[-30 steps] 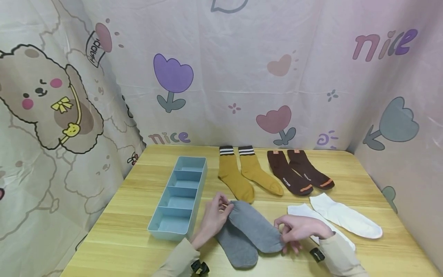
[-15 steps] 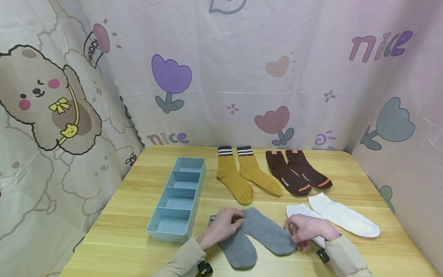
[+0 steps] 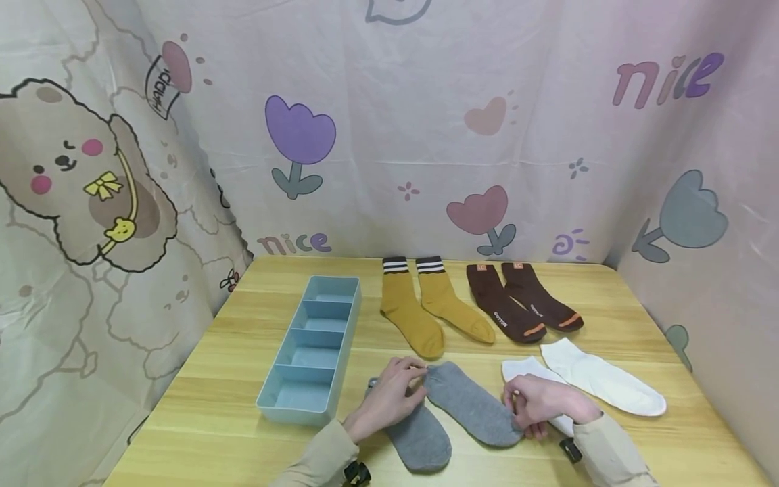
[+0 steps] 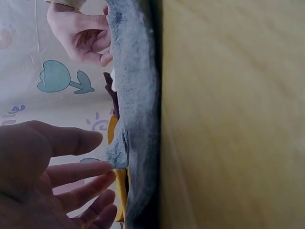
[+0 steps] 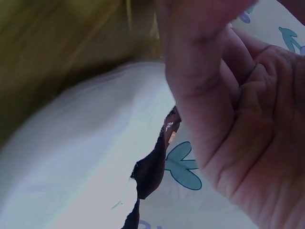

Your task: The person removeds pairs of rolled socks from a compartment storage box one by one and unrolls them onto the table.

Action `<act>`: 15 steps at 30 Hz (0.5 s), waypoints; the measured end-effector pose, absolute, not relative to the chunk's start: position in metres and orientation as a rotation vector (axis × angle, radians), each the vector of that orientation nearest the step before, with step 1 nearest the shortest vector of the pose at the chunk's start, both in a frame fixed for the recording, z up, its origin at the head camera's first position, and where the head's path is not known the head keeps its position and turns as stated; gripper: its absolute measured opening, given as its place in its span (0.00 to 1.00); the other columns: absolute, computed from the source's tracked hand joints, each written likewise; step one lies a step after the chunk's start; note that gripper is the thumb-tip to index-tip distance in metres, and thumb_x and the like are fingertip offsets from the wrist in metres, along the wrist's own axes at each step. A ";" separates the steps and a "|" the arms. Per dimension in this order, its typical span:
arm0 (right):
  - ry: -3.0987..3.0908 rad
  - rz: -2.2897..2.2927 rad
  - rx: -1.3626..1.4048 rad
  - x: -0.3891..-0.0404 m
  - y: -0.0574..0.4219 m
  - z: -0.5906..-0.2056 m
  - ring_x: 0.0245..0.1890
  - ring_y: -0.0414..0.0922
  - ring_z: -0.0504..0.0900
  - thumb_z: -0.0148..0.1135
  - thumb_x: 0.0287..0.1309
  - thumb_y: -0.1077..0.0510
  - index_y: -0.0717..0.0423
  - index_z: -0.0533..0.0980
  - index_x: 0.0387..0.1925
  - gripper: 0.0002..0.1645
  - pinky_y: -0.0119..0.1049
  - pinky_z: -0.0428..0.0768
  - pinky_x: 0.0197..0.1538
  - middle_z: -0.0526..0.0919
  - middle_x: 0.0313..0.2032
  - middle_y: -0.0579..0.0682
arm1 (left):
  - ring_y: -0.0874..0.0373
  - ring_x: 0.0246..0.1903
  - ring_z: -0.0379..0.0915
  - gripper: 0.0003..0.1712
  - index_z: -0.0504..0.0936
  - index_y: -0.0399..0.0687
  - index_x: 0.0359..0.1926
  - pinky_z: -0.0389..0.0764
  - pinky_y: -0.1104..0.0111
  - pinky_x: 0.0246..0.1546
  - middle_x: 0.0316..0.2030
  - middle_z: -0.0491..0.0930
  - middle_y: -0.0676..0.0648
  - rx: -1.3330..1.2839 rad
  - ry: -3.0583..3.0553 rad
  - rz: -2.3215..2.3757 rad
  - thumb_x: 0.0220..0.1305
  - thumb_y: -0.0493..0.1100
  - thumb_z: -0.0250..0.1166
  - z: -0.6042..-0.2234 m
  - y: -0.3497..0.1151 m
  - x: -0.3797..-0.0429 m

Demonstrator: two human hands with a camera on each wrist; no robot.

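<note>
Two grey socks lie side by side on the wooden table in the head view. My right hand [image 3: 538,400] pinches the toe end of the right grey sock [image 3: 468,404] with curled fingers. At that sock's cuff is my left hand [image 3: 392,396]; in the left wrist view its thumb stands apart from the extended fingers [image 4: 81,172], whose tips touch or nearly touch the grey cuff [image 4: 119,151]. The left grey sock [image 3: 421,443] lies partly under the left hand, its cuff partly covered. In the right wrist view, the right hand's fingertips are out of sight.
A blue divided box [image 3: 304,392] with several compartments stands left of the hands. Mustard socks [image 3: 404,311] and brown socks [image 3: 502,304] lie at the back. One white sock [image 3: 608,382] lies at the right, another [image 3: 529,369] partly beneath the right hand. Printed curtains hang behind.
The upper grey sock has moved right, off the other one, with both hands. The left hand's fingers have since loosened from its cuff. The view has shifted slightly.
</note>
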State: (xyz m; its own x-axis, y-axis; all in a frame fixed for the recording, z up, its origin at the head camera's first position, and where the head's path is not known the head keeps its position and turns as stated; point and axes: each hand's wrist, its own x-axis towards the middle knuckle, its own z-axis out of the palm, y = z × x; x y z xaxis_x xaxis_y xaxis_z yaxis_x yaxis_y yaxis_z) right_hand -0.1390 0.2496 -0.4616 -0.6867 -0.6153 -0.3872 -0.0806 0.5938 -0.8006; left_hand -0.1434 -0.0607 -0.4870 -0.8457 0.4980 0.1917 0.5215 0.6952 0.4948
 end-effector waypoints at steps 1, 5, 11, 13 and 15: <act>2.158 -1.044 -0.559 -0.139 0.250 -0.461 0.10 0.33 0.75 0.63 0.48 0.72 0.58 0.72 0.29 0.10 0.30 0.77 0.16 0.82 0.15 0.64 | 0.53 0.53 0.73 0.18 0.84 0.42 0.56 0.76 0.62 0.53 0.54 0.82 0.48 -0.864 -2.853 -0.839 0.66 0.41 0.66 -0.487 -0.061 -0.143; 2.196 -1.067 -0.624 -0.141 0.253 -0.461 0.09 0.32 0.74 0.68 0.52 0.67 0.60 0.73 0.30 0.10 0.31 0.76 0.13 0.81 0.13 0.61 | 0.54 0.52 0.74 0.18 0.85 0.41 0.54 0.76 0.63 0.52 0.52 0.83 0.49 -0.870 -2.842 -0.837 0.64 0.41 0.67 -0.485 -0.066 -0.142; 2.500 -1.005 -0.875 -0.147 0.255 -0.461 0.16 0.24 0.70 0.72 0.56 0.58 0.57 0.76 0.35 0.12 0.26 0.74 0.21 0.78 0.17 0.43 | 0.50 0.52 0.74 0.16 0.85 0.37 0.50 0.75 0.58 0.55 0.49 0.83 0.46 -0.832 -2.795 -0.854 0.62 0.39 0.68 -0.469 -0.081 -0.137; 2.626 -0.981 -0.914 -0.150 0.254 -0.460 0.21 0.25 0.70 0.73 0.56 0.57 0.56 0.77 0.37 0.13 0.25 0.73 0.26 0.78 0.20 0.39 | 0.48 0.53 0.74 0.17 0.85 0.36 0.50 0.75 0.55 0.57 0.50 0.83 0.44 -0.818 -2.790 -0.869 0.62 0.39 0.68 -0.459 -0.087 -0.136; 2.727 -0.990 -0.912 -0.151 0.253 -0.459 0.23 0.26 0.72 0.73 0.55 0.57 0.56 0.77 0.37 0.13 0.26 0.73 0.28 0.79 0.23 0.37 | 0.45 0.55 0.74 0.18 0.84 0.35 0.51 0.74 0.52 0.58 0.51 0.83 0.42 -0.797 -2.788 -0.898 0.62 0.40 0.68 -0.449 -0.094 -0.135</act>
State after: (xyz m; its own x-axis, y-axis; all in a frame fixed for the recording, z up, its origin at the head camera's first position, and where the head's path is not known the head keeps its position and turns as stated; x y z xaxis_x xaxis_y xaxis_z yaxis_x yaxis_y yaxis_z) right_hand -0.1508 0.2530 -0.4594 -0.8155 -0.5691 0.1049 -0.5039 0.6091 -0.6125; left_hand -0.1354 -0.0943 -0.4485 -0.8568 0.4498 0.2522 0.5124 0.6879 0.5140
